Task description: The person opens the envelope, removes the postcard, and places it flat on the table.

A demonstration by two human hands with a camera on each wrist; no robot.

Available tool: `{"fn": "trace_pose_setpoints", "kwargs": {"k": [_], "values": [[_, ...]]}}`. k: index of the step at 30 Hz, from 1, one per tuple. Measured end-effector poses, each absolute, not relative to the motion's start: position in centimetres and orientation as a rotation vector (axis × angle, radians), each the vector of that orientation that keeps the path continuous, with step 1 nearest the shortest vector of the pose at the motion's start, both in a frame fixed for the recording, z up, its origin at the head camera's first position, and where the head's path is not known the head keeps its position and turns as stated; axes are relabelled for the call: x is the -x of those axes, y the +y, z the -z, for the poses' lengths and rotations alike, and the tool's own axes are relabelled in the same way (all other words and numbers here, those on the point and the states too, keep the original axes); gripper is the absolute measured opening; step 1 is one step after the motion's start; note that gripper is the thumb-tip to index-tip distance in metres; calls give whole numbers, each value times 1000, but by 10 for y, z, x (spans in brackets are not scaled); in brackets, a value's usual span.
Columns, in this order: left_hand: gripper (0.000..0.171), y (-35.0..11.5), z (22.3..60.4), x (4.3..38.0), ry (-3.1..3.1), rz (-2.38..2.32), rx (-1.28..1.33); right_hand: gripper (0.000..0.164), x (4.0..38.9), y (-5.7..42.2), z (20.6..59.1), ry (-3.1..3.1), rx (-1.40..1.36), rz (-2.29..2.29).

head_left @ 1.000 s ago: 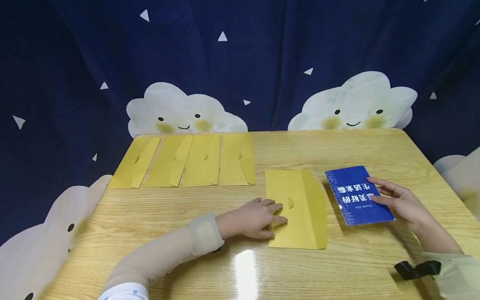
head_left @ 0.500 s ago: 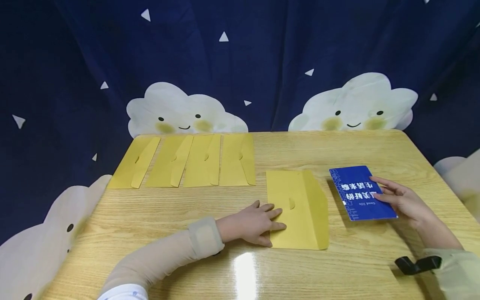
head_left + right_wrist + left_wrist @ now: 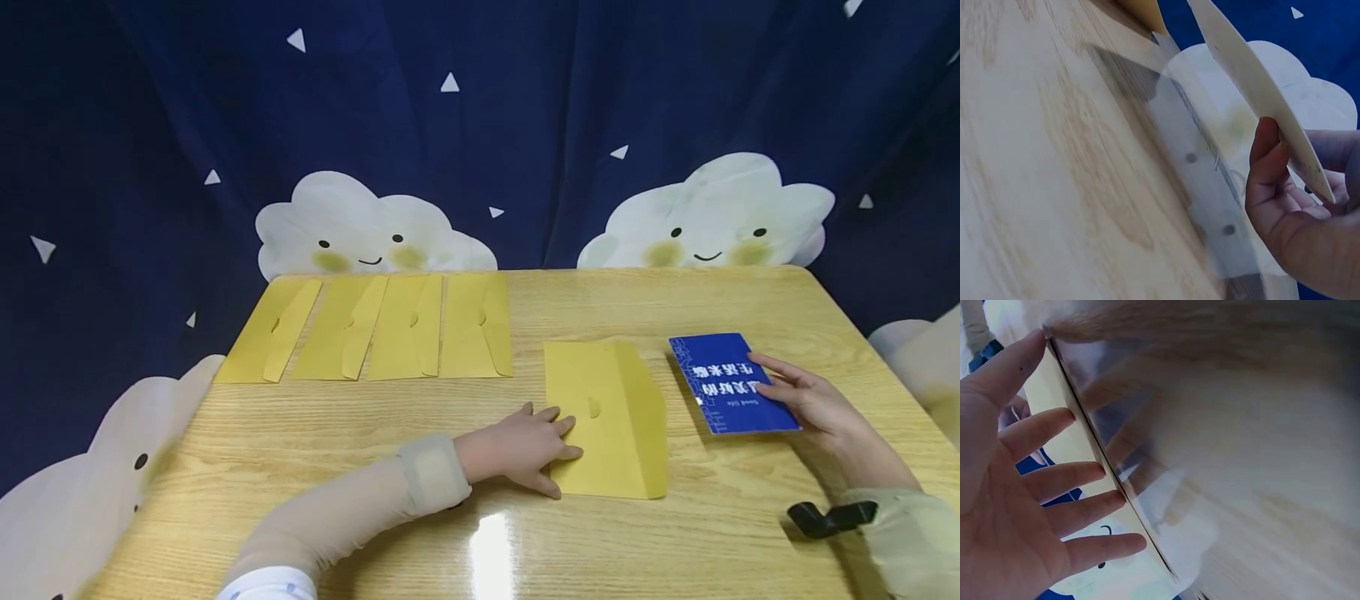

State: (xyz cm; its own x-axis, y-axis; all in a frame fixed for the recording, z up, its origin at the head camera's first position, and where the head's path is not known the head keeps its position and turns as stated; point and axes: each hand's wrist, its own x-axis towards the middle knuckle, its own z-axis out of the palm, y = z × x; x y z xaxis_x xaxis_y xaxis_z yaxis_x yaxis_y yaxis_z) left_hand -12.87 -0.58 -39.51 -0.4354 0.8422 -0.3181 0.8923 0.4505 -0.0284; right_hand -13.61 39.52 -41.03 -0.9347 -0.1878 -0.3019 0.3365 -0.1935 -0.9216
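A yellow envelope lies on the table with its flap folded out to the right. My left hand rests on its left edge, fingers spread and fairly straight; the same hand appears palm-side in the left wrist view. To the right, my right hand pinches the right edge of a blue card with white lettering that reads upside down in the head view. Held above the tabletop, the card shows its pale underside in the right wrist view, thumb and fingers on either face.
Several yellow envelopes with flaps folded over lie in a row at the back left of the wooden table. Behind it hangs a dark blue curtain with clouds and triangles. A black strap sits at the right wrist.
The left hand's fingers have spread wider, and the envelope beneath them has shifted slightly right. My right hand has carried the blue card a little to the right, away from the envelope.
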Motion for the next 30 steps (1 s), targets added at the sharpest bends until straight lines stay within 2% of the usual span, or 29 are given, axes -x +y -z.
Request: {"fn": "trace_pose_setpoints", "kwargs": {"k": [7, 30], "values": [[65, 5, 400, 133, 2450, 276, -1447, 35, 137, 401, 417, 1736, -284, 2198], [67, 39, 402, 157, 2441, 241, -1370, 31, 150, 425, 422, 1802, -373, 2175]]}}
